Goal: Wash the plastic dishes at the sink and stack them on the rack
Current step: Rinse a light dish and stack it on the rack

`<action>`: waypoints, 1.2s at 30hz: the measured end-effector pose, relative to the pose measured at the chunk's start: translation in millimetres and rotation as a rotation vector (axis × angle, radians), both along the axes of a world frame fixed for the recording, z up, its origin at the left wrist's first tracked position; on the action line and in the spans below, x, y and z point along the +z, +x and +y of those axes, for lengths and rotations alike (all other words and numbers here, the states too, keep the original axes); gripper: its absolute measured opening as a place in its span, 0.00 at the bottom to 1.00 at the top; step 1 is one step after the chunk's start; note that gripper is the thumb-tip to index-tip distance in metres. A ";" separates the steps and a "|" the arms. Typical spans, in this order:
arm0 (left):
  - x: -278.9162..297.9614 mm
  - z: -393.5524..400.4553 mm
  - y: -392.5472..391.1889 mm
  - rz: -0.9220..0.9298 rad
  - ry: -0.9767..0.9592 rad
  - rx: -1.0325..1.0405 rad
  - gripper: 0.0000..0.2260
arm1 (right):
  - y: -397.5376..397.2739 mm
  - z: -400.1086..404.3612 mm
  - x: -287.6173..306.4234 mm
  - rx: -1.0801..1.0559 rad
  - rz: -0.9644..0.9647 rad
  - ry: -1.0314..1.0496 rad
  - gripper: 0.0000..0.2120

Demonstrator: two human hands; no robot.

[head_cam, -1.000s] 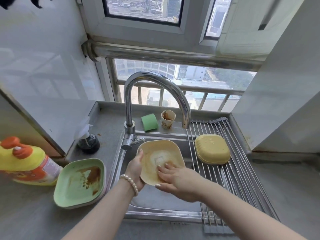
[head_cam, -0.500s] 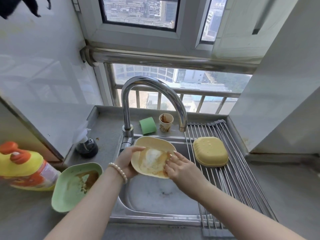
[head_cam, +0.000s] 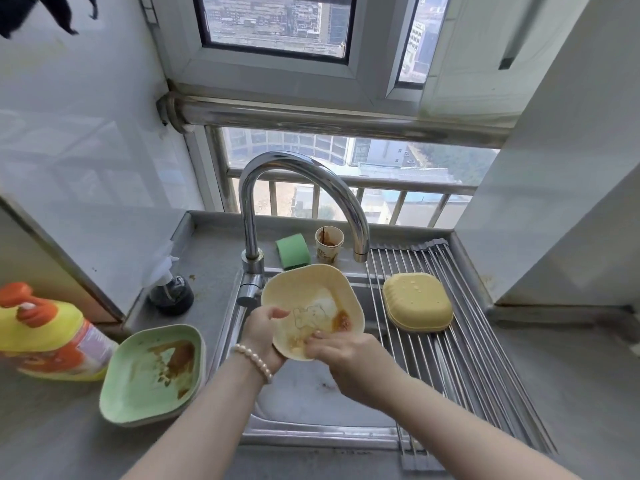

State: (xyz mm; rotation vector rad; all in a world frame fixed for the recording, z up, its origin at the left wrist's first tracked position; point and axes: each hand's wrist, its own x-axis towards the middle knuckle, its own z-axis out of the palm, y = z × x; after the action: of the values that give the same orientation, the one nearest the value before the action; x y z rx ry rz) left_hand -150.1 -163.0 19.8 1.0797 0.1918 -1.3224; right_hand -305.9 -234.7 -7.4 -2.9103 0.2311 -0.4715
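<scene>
Tilting toward the camera above the steel sink basin (head_cam: 304,393), the pale yellow square plastic dish (head_cam: 311,303) shows its inner face, where a faint outline drawing and a brown sauce smear near its lower right remain. It sits just below and in front of the curved chrome tap (head_cam: 298,188), likely so that water can run off into the basin; no stream is plainly visible. The left hand (head_cam: 261,336) grips the dish's lower left rim, thumb curled over the inside and the fingers hidden behind, which steadies it at that angle. The right hand (head_cam: 341,353) has its fingers (head_cam: 318,337) bent down onto the dish's lower inside, rubbing at the residue as I read it; whether they pinch the rim I cannot tell.

On the roll-up steel rod rack (head_cam: 460,368) spanning the right of the sink, a deeper yellow plastic dish (head_cam: 417,301) lies upside down with droplets on it, presumably washed and draining. Left of the sink, on the grey worktop (head_cam: 52,427), a pale green square plastic dish (head_cam: 154,372) streaked with brown sauce waits, apparently stacked on another. Beside it lies a yellow detergent bottle with an orange cap (head_cam: 45,337), and behind it a dark pump dispenser (head_cam: 171,292). A green sponge (head_cam: 292,249) and a stained paper cup (head_cam: 329,244) stand behind the tap.
</scene>
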 end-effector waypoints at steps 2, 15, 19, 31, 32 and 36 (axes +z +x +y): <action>0.6 2.8 11.7 -0.059 0.055 -0.115 0.14 | -11.3 -20.5 0.1 -0.037 0.071 -0.172 0.18; -12.1 -0.9 -25.0 0.165 -0.454 0.229 0.42 | 13.1 16.0 26.9 -0.292 0.106 -0.061 0.20; -2.9 -2.0 -33.4 0.191 -0.398 0.265 0.22 | 15.5 22.4 29.6 -0.321 0.090 -0.137 0.21; -7.7 -0.4 -20.5 -0.272 -0.019 -0.157 0.28 | 5.5 -18.6 24.1 -0.279 0.713 0.086 0.54; -10.1 -2.4 -23.1 -0.279 -0.026 -0.151 0.28 | 12.9 -17.8 24.8 -0.251 0.710 0.159 0.53; -14.7 -5.3 -19.0 -0.231 -0.082 -0.082 0.28 | 28.5 -5.7 26.9 -0.115 0.643 0.272 0.40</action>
State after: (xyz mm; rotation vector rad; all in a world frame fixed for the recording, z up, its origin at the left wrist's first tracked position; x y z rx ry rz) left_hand -169.1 -168.2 5.2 1.1700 -0.0786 -1.2552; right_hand -277.4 -240.4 19.4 -2.6872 0.5022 0.4641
